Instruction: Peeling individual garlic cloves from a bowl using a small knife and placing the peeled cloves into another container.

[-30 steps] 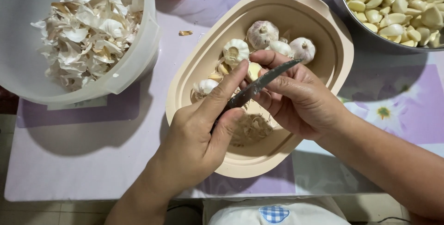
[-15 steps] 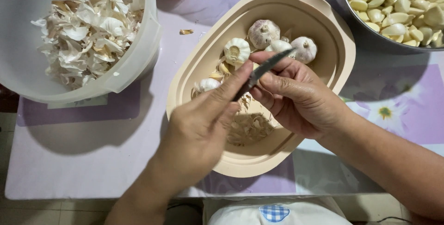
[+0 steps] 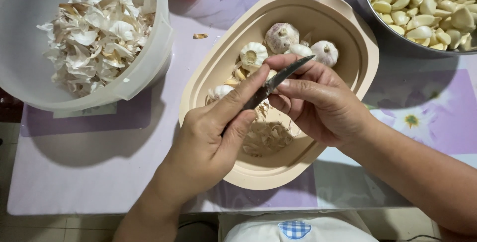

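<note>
The left hand [image 3: 208, 137] grips a small paring knife [image 3: 272, 84], thumb pressed along the blade, while the right hand [image 3: 318, 105] pinches a garlic clove that its fingers largely hide. Both work over a beige oval dish [image 3: 348, 38] holding whole garlic bulbs [image 3: 281, 36] and loose skins. Clean peeling here likely depends on shallow cuts and the blade angled away from the thumb. A white tub of skins [image 3: 99, 33] and a pot of peeled cloves [image 3: 422, 8] flank them.

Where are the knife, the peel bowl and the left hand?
knife [image 3: 283, 75]: head view, mid blade.
peel bowl [image 3: 149, 63]: head view, right rim wall.
left hand [image 3: 208, 142]: head view, back of the hand.
</note>
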